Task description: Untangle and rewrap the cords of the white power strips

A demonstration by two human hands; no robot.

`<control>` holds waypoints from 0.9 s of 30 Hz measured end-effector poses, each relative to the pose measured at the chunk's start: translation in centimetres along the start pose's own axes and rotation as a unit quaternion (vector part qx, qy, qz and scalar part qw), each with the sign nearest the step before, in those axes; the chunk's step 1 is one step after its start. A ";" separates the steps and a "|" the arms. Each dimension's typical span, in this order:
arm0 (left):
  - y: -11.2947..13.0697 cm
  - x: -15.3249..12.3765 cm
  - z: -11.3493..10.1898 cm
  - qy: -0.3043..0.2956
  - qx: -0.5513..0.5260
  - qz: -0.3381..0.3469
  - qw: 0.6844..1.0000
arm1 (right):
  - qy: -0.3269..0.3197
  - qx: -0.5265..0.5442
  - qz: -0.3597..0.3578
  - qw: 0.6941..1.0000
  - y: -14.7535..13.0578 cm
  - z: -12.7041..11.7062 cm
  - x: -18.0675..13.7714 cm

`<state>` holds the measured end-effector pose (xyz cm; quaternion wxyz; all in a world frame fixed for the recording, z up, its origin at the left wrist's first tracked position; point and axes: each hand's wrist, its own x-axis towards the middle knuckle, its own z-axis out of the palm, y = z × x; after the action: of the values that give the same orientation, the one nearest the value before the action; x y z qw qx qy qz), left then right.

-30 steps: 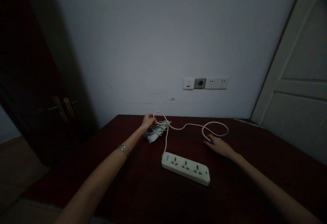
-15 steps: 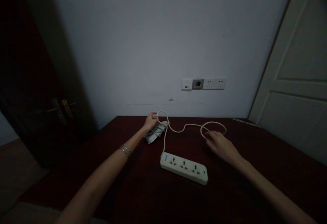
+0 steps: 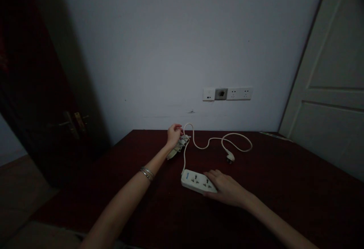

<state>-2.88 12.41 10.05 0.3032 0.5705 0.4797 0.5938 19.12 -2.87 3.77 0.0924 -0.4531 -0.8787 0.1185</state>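
A white power strip lies on the dark red table, its right end covered by my right hand. The fingers lie over its far side and the thumb is at its near side. My left hand is at the back of the table, fingers curled at a loop of the white power cord; the fingertips are partly hidden. Beneath that hand lies a crumpled pale packet with cord around it. The cord's plug rests on the table to the right, beside a wide loop.
Wall sockets and switch plates are set in the wall behind the table. A flat strip lies at the back right edge. A dark door with a handle is at left, a pale panelled door at right.
My right hand has left the cord's plug end and moved nearer, onto the power strip. The plug now shows on the table. My left hand has shifted slightly right in view.
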 end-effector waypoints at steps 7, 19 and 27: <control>-0.6 -3.4 2.2 -0.104 -0.009 -0.004 0.995 | 0.009 -0.035 0.030 0.999 -0.2 1.0 0.6; -2.7 -6.9 -0.8 -0.398 0.119 0.015 0.910 | 0.072 0.026 0.046 0.996 -0.4 0.9 -0.1; -1.6 -6.1 -3.2 -0.351 0.026 0.000 0.936 | 0.124 0.290 0.045 0.948 -1.1 -2.8 -1.1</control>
<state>-5.29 6.70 6.57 0.4375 0.7498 0.3582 0.3436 19.67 -4.03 6.73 0.3228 -0.4573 -0.7664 0.3152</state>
